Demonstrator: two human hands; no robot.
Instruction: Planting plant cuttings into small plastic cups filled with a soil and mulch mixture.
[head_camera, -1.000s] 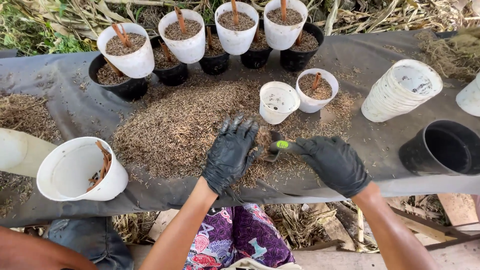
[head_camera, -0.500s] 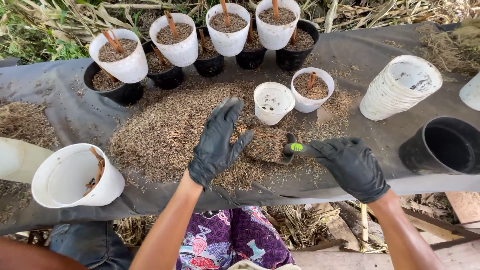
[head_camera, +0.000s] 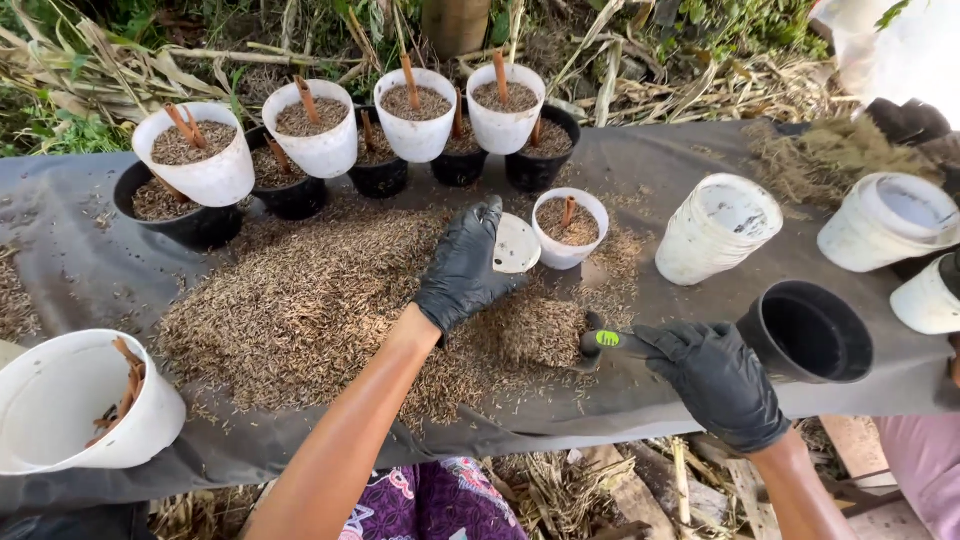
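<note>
Both my hands wear black gloves. My left hand (head_camera: 462, 270) reaches forward and grips the rim of an empty white pot (head_camera: 516, 244), which is tipped toward me at the far edge of a heap of brown husk (head_camera: 320, 300). My right hand (head_camera: 715, 378) holds a small trowel (head_camera: 602, 340) by its black and green handle, the blade heaped with husk just right of the pile. A filled white pot (head_camera: 568, 226) with a brown stick in it stands right behind the tipped pot.
Rows of filled white pots (head_camera: 318, 128) and black pots (head_camera: 180, 205) with sticks line the far edge of the black sheet (head_camera: 80, 260). A white pot of sticks (head_camera: 75, 405) sits at left. Stacked white pots (head_camera: 715, 228) and an empty black pot (head_camera: 808, 330) lie at right.
My left hand has left the husk heap and moved forward to take hold of the empty white pot, which now tilts. The right hand has drawn the loaded trowel to the right.
</note>
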